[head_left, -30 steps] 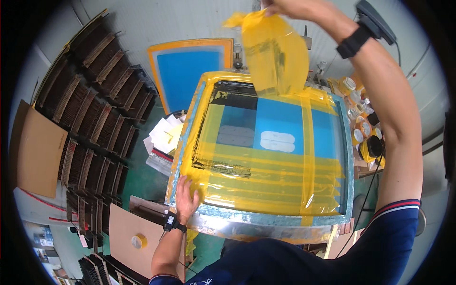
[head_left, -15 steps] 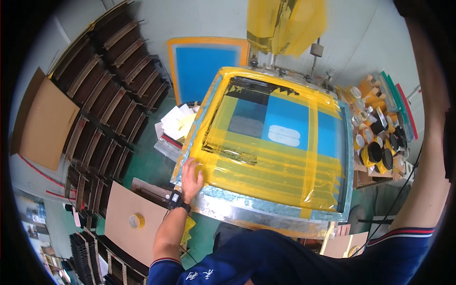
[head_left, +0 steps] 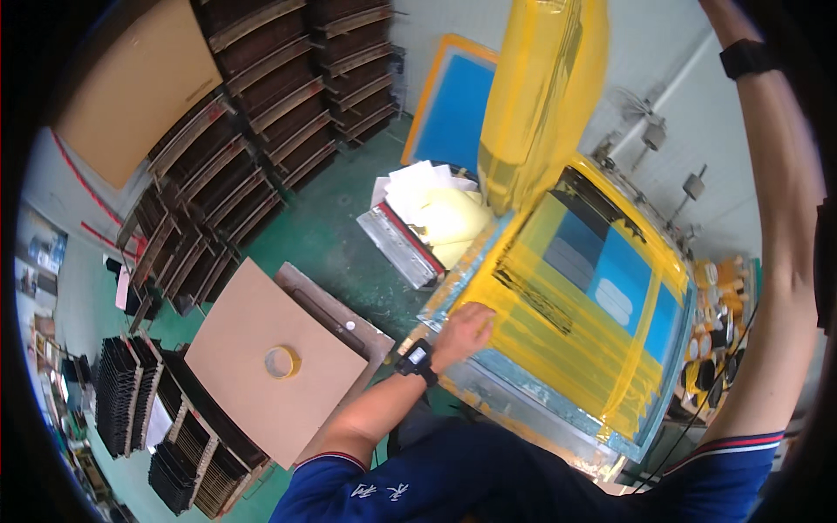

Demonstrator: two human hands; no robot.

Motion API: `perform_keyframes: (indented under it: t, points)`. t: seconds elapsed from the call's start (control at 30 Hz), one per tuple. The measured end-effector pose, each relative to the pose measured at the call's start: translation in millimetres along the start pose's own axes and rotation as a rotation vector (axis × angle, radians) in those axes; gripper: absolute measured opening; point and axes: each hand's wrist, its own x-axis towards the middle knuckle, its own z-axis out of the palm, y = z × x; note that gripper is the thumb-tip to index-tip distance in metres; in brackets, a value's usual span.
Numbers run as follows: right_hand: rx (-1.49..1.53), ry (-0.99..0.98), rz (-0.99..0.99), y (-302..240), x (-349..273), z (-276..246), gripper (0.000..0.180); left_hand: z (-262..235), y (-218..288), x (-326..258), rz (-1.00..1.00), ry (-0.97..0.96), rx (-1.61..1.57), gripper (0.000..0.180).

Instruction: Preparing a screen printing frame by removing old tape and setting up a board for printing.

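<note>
A screen printing frame with blue mesh and broad yellow tape lies tilted across the right half of the view. My left hand is at its near left corner, fingers curled over the taped rim. A dark band with a small device circles my left wrist. My right arm rises along the right edge, with a black band at the wrist. Only a sliver of my right hand shows at the top; its fingers are out of sight. Pale rounded shapes show on the mesh.
Yellow sheeting hangs behind the frame. A stack of papers stands to its left. Brown board carries a tape roll. Dark racks line the far left; tubs and tape rolls crowd the right.
The view has swung left, so the frame appears farther right and more slanted. My left hand stays at the frame's corner, its fingers more curled. My right wrist has come into view.
</note>
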Motion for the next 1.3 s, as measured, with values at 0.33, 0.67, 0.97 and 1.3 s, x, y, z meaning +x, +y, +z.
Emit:
perform_keyframes:
  t: [0.33,0.67,0.97,1.3]
  points:
    - [0.068,-0.178,0.034,6,48,169,0.016,-17,0,8,-0.016,-0.028,-0.178,0.018]
    - [0.03,-0.26,-0.03,40,34,249,0.022,-19,-4,11,-0.019,-0.058,-0.207,0.024]
    - [0.013,-0.387,-0.021,108,-37,350,0.025,-19,-7,16,-0.022,-0.092,-0.262,0.026]
    - [-0.018,-0.707,0.215,151,-213,513,0.02,-21,-10,13,-0.031,-0.108,-0.305,0.034]
